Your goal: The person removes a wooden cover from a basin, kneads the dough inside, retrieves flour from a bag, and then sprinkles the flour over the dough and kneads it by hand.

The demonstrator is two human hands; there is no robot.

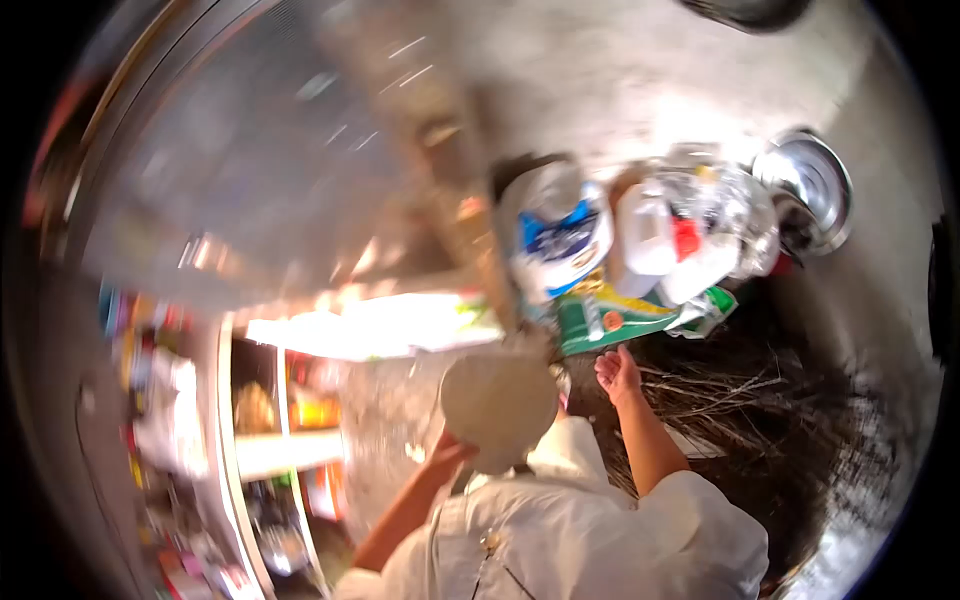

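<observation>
My left hand (452,452) is closed on the lower left edge of a round, flat, grey-beige disc (500,410). The disc is held in front of my body, its broad face toward the camera; whether it is a lid or a board I cannot tell. My right hand (618,374) is held out to the right, fingers loosely curled and thumb apart, with nothing visible in it. Just beyond that hand lies a green and yellow bag (615,322). A heap of thin dry sticks (715,390) is on the floor beside my right forearm.
Plastic jugs (645,235) and a white and blue package (560,235) stand beyond the green bag. A shiny metal lid or basin (815,185) is behind them. On the left are a shelf unit (270,455) holding goods and a large, blurred grey surface (250,170).
</observation>
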